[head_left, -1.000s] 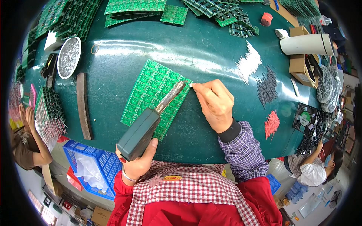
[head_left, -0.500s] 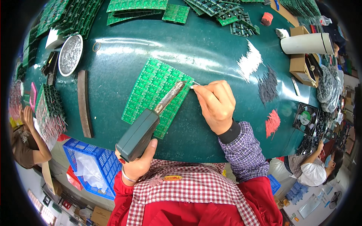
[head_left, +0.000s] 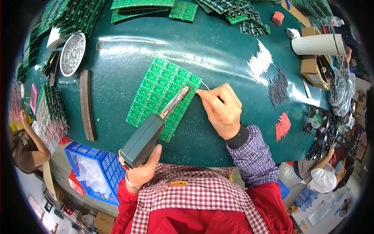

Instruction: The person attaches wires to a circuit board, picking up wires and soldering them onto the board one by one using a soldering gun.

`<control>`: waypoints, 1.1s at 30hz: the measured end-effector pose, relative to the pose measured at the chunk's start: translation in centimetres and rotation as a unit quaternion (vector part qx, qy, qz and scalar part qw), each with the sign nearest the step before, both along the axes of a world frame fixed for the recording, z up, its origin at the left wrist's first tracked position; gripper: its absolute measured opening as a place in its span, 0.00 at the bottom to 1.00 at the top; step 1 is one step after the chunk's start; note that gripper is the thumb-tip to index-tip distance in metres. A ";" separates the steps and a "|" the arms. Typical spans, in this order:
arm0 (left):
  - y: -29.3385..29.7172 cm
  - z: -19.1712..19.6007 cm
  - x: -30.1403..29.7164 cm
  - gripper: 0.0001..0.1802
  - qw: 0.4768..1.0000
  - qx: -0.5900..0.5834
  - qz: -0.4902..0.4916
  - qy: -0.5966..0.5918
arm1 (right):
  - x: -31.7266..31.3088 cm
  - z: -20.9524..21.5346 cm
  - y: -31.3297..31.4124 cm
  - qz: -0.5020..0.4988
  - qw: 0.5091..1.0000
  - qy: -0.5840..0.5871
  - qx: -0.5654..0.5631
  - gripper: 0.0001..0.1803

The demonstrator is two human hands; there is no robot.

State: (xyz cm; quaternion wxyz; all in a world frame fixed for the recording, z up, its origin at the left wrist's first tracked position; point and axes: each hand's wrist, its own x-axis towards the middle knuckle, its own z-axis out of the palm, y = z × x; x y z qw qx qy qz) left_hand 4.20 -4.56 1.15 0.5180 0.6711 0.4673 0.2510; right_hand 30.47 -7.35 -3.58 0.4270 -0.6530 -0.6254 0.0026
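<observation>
My left hand [head_left: 145, 167] is wrapped round the dark green handle of a soldering gun [head_left: 142, 141]. The gun's worn metal barrel slants up over a green circuit board [head_left: 154, 87], its tip close to the board's right edge. At that same edge, my right hand [head_left: 222, 111] pinches thumb and forefinger together on a thin white wire [head_left: 206, 86]. The wire bows out between the board's upper right corner and my fingers. Whether the tip touches the wire is too small to tell.
White wires [head_left: 260, 62], dark wires [head_left: 277, 87] and red wires [head_left: 283, 126] lie in piles at right. A white bowl [head_left: 73, 54] and a brown strip [head_left: 87, 105] are at left. Stacked circuit boards [head_left: 142, 4] line the far side. A blue crate [head_left: 93, 171] stands below the table edge.
My right fingertips have shifted slightly left and down at the board's edge. The white wire now shows as a curved loop beside the corner. The soldering gun has barely moved.
</observation>
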 end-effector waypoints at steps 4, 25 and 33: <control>-0.2 0.2 0.2 0.14 0.998 -0.014 0.047 0.041 | -0.1 0.0 0.1 0.003 1.000 0.003 -0.004 0.15; 0.3 0.8 0.9 0.13 0.998 -0.043 0.022 0.044 | 0.0 -0.1 0.2 0.002 1.000 0.022 -0.016 0.13; 0.3 0.5 0.6 0.13 0.998 -0.015 -0.003 0.058 | 0.0 -0.2 0.2 -0.001 1.000 0.017 -0.015 0.14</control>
